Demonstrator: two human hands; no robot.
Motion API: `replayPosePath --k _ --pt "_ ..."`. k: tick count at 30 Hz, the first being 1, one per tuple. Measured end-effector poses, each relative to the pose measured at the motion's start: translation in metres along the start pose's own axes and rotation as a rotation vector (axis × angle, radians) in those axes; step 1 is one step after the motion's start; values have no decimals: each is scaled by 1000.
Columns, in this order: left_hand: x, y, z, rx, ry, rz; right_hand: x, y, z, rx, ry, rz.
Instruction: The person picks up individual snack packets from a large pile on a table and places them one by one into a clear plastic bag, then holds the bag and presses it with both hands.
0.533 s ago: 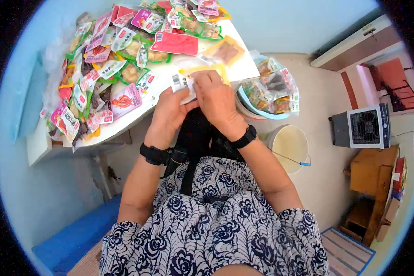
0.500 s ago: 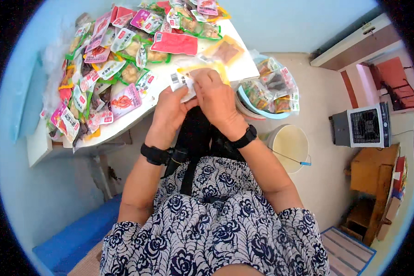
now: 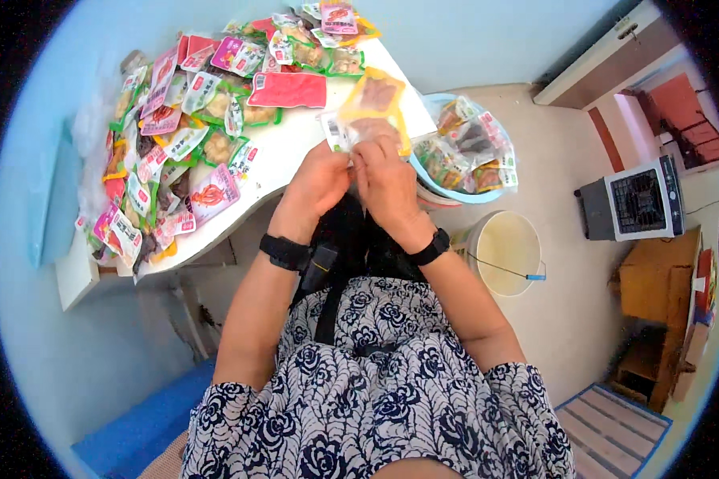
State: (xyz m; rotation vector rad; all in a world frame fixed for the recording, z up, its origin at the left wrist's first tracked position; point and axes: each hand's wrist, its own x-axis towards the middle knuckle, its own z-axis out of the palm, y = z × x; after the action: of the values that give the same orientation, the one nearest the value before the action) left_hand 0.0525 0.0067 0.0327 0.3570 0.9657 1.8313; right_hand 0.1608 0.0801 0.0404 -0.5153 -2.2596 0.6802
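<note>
My left hand (image 3: 321, 182) and my right hand (image 3: 387, 185) meet over the near edge of the white table (image 3: 295, 132). Between them they pinch the lower edge of a clear food packet (image 3: 373, 130) with a yellow border and a white, barcoded corner. The contents look brownish. Just beyond it lies another yellow-bordered packet (image 3: 378, 93), flat on the table and partly overlapped in view. A red packet (image 3: 287, 89) rests to the left of that one. My fingertips partly hide the held packet's near edge.
A pile of sealed snack packets (image 3: 180, 140) covers the table's left and far side. To the right stands a light blue tub (image 3: 433, 177) filled with packets, then a pale bucket (image 3: 503, 247) with a handle. An air cooler (image 3: 639, 199) and a wooden cabinet (image 3: 655, 279) stand farther right.
The view has turned slightly. Both hands sit a little lower and to the right in it, still on the packet, whose barcoded corner now points away from my left hand.
</note>
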Motion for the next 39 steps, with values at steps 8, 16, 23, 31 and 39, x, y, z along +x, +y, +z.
replayPosePath --k 8,16,23,31,39 --pt "-8 19 31 267 241 -95 1 9 -2 32 123 -36" --pt "5 0 5 38 63 -38 -7 -1 -1 86 78 45" --pt "4 2 26 83 161 -148 -10 2 -1 104 135 1" --pt "19 -13 11 670 207 -60 -11 4 -1 134 190 1" --pt "27 -9 -4 1334 77 265 -13 4 -1 126 169 -7"
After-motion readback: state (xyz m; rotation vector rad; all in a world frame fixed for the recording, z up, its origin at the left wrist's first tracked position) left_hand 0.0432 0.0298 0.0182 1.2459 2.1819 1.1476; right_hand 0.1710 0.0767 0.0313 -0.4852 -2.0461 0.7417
